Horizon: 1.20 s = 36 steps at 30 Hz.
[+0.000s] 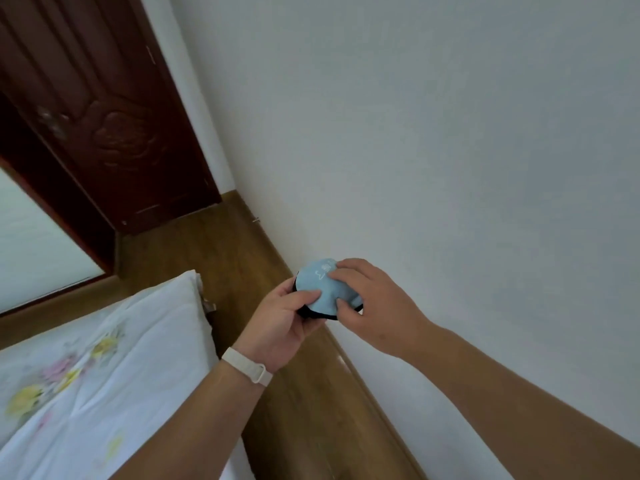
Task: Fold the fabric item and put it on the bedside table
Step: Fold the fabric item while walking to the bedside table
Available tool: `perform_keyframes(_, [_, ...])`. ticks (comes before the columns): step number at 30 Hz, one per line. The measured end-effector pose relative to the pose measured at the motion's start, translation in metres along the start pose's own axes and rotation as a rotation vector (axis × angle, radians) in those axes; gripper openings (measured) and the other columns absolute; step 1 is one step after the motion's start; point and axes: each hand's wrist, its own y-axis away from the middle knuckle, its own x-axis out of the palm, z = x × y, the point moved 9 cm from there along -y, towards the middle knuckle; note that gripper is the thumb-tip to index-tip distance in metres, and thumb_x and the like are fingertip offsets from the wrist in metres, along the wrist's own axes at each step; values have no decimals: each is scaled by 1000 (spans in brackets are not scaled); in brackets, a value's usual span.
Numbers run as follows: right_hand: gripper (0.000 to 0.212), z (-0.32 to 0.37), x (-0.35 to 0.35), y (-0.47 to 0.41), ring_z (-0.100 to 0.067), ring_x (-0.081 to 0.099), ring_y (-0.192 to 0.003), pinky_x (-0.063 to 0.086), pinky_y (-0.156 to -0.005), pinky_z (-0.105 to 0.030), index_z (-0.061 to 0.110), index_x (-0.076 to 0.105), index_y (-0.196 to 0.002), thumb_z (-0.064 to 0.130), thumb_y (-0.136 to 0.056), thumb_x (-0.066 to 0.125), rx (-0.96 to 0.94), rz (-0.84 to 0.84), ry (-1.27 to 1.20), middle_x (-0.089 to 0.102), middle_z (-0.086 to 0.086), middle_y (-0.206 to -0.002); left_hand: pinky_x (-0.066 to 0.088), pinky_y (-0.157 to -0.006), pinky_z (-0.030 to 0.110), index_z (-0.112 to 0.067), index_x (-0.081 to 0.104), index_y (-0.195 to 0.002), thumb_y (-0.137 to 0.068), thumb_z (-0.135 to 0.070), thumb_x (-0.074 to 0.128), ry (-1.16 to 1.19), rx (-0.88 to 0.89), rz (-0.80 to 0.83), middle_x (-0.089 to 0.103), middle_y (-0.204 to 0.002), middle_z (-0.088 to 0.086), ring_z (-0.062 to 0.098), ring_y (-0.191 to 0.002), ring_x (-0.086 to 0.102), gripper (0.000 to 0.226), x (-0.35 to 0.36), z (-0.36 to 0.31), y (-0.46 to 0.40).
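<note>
Fabric item [320, 289], a small light-blue piece with a dark underside or edge, sits in the air between our two hands, above the wooden floor [221, 244] by the white wall [450, 133], to the right of the bed [104, 358]. No bedside table shows in this view. To fold it well, we judge we should keep the edges lined up and press the crease flat before letting either side go. Our left hand [284, 323] reaches in from the near left, palm up, cradling the near edge, thumb on top, fingers curled and gripping it; a pale band [247, 367] circles that wrist. Our right hand [374, 303] comes from the right, palm down, fingertips pinching the cloth.
</note>
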Motion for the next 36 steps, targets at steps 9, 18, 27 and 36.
perform_keyframes(9, [42, 21, 61, -67, -7, 45, -113, 44, -90, -21, 22, 52, -127, 31, -87, 57, -173, 105, -91, 46, 7, -134, 60, -73, 35, -7, 55, -127, -88, -3, 62, 69, 131, -200, 60, -128, 21, 34, -105, 68, 39, -74, -42, -7])
perform_keyframes(18, [43, 23, 160, -161, -2, 41, -110, 38, -88, -12, 26, 48, -128, 38, -87, 53, -192, 226, -49, 43, 10, -134, 60, -79, 39, -10, 56, -127, -87, -6, 65, 122, 117, -267, 62, -127, 20, 34, -108, 67, 41, -177, -88, -70])
perform_keyframes(27, [45, 59, 256, -291, 0, 39, -108, 32, -83, -7, 29, 45, -130, 42, -87, 50, -217, 293, -1, 41, 13, -133, 59, -84, 41, -8, 55, -128, -86, -7, 65, 154, 144, -271, 61, -127, 21, 35, -108, 66, 43, -288, -186, -128])
perform_keyframes(36, [42, 78, 309, -382, 2, 39, -108, 34, -80, -6, 32, 43, -128, 43, -88, 48, -300, 296, -37, 38, 16, -131, 59, -69, 32, -6, 55, -126, -84, -7, 66, 160, 186, -332, 62, -125, 23, 33, -105, 67, 43, -347, -256, -162])
